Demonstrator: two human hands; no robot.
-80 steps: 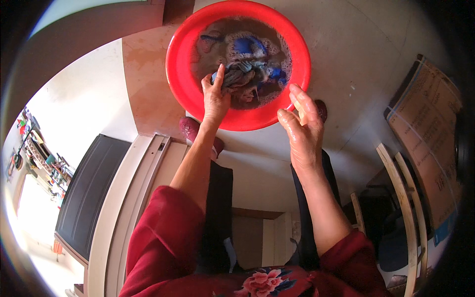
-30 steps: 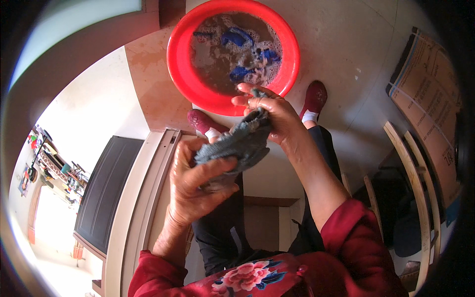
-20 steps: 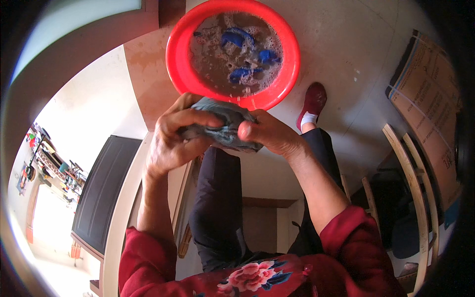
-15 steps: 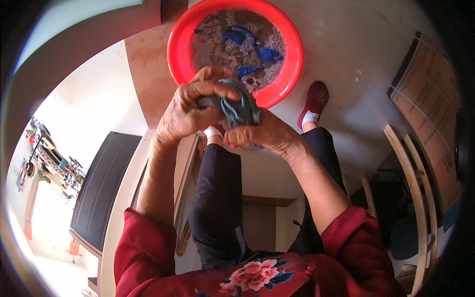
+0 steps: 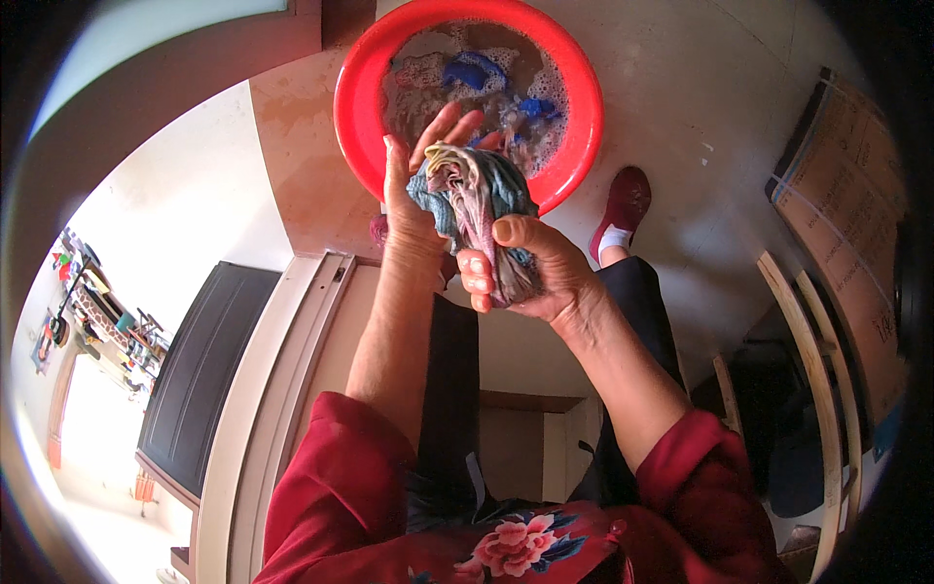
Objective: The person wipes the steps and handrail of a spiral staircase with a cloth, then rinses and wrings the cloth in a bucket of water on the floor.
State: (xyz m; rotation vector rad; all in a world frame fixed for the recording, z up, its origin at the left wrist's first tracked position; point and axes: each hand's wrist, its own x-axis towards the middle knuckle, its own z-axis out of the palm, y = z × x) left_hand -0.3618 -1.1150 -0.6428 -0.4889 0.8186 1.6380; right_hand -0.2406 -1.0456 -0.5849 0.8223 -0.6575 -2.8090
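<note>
Bunched up in my right hand (image 5: 550,268) is a wet, wrinkled cloth (image 5: 475,209), blue-grey with pinkish and yellowish parts. My right thumb and fingers wrap round its lower end. My left hand (image 5: 411,209) is open, palm up, its fingers stretched out beyond the cloth; the cloth's left side lies against or just over that palm. Beyond both hands stands a red basin (image 5: 360,117) of murky, sudsy water. Blue fabric (image 5: 475,70) and other soaked pieces float in it, partly hidden by my left fingers.
My right foot, in a dark red shoe (image 5: 626,200), rests beside the basin. A strapped cardboard box (image 5: 842,209) leans at the right, with curved-looking wooden bars (image 5: 808,380) nearer me. On the left are a pale door frame (image 5: 282,380) and a dark panel (image 5: 206,370).
My left hand has let go of the cloth, turning from a closed grip to an open palm and moving right. The cloth has turned to show its pinkish folds, still in my right hand.
</note>
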